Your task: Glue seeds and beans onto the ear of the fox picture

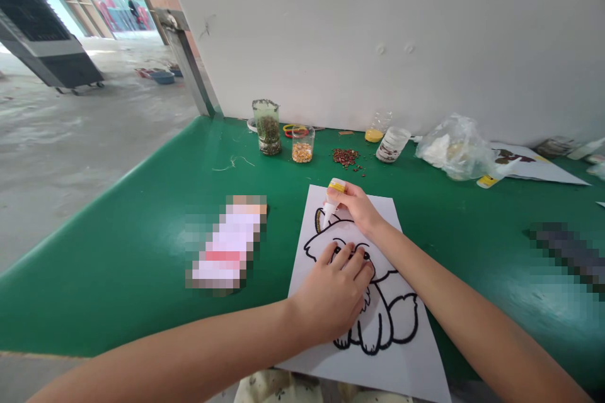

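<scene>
A white sheet of paper (pixel 406 365) with a thick black outline drawing of a sitting fox-like animal lies on the green table in front of me. My left hand (pixel 333 293) rests flat on the drawing, fingers spread over the animal's face. In my right hand (pixel 357 204) is a small white glue bottle (pixel 332 196) with a yellow label. It is held upside down, its nozzle at the animal's left ear. Some brownish material shows inside that ear's outline. My left hand partly hides the face and chest.
Along the white board stand a green cup of dark bits (pixel 268 129), a cup of corn kernels (pixel 302 145), a pile of reddish beans (pixel 345 157), a tipped cup (pixel 393 143) and a plastic bag (pixel 456 148). A blurred phone-like object (pixel 229 245) lies left of the paper.
</scene>
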